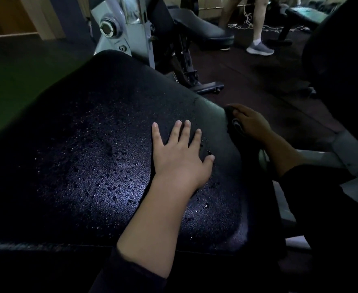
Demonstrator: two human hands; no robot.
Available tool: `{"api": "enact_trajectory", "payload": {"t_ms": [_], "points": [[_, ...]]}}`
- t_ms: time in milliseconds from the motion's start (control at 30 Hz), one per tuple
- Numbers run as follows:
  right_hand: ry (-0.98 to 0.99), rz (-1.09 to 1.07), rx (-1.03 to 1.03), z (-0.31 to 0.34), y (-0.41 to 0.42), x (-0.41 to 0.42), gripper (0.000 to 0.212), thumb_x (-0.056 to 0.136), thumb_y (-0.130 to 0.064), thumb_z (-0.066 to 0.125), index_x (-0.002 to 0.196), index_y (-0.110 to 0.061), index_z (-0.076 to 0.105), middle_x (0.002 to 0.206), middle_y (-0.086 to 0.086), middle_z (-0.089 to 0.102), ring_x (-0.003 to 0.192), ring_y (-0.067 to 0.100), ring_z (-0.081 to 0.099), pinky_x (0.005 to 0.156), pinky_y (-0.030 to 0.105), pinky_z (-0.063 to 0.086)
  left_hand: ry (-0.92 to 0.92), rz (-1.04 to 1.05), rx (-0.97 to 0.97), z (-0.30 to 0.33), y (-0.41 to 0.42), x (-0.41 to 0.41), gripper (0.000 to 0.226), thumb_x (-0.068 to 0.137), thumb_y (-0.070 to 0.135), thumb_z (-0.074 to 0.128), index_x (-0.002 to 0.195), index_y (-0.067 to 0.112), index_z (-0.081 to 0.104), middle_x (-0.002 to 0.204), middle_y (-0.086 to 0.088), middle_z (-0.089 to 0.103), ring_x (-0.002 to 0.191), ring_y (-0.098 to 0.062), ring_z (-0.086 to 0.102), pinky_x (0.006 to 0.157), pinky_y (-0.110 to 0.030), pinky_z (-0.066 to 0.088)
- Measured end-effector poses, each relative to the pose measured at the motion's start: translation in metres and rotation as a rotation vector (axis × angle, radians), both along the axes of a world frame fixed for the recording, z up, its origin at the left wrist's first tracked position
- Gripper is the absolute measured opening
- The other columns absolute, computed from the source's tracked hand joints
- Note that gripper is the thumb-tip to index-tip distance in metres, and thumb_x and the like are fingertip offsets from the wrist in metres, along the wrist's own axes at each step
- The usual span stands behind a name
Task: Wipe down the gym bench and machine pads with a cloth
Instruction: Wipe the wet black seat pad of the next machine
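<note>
Left hand (180,157) flat, fingers spread, right hand (251,123) curled

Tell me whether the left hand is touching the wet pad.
Touching. The head view shows the left hand lying flat, fingers spread, directly on the wet pad, no gap visible beneath the palm.

The pad (102,157) looks like black grained vinyl, pebbly and glossy with water beads, the frame (140,28) behind it is smooth pale painted metal, and the floor (226,66) is dark, matt rubber.
</note>
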State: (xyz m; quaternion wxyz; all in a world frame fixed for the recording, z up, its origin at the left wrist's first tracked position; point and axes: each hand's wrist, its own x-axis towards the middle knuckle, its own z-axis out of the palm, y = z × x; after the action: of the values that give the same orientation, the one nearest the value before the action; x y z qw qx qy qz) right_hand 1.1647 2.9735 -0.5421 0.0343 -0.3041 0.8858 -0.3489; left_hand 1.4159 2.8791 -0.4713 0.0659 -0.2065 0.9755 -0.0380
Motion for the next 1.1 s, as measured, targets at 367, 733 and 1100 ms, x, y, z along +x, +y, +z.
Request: {"api": "enact_trajectory", "payload": {"t_ms": [367,733,1100], "points": [[0.272,0.122,0.119,0.017,-0.011,0.087,0.044,0.099,-0.048,0.027,0.142,-0.045,0.037,0.151,-0.010,0.037,0.137,0.019,0.032,0.113,0.037,0.020,-0.024,0.008,0.002,0.002,0.000,-0.002,0.068,0.098,0.061,0.012,0.153,0.027,-0.009,0.160,-0.002,-0.021,0.146,-0.019,-0.023,0.109,-0.062,-0.020],[-0.097,-0.022,-0.064,-0.004,0.011,0.004,0.036,0.101,-0.025,0.043,0.135,-0.026,0.053,0.138,0.001,0.054,0.130,0.022,0.048,0.112,0.036,0.033,-0.013,0.008,0.011,0.001,0.000,-0.001,0.068,0.097,0.061,0.013,0.154,0.028,-0.007,0.160,-0.001,-0.019,0.146,-0.018,-0.021,0.110,-0.062,-0.019],[0.266,0.040,0.107,0.015,-0.020,0.080,0.040,0.099,-0.049,0.028,0.138,-0.053,0.038,0.149,-0.015,0.039,0.135,0.020,0.034,0.113,0.044,0.025,-0.017,0.010,0.011,0.002,0.001,-0.002,0.068,0.098,0.059,0.013,0.153,0.027,-0.011,0.159,-0.002,-0.023,0.145,-0.019,-0.025,0.109,-0.062,-0.021]]}}
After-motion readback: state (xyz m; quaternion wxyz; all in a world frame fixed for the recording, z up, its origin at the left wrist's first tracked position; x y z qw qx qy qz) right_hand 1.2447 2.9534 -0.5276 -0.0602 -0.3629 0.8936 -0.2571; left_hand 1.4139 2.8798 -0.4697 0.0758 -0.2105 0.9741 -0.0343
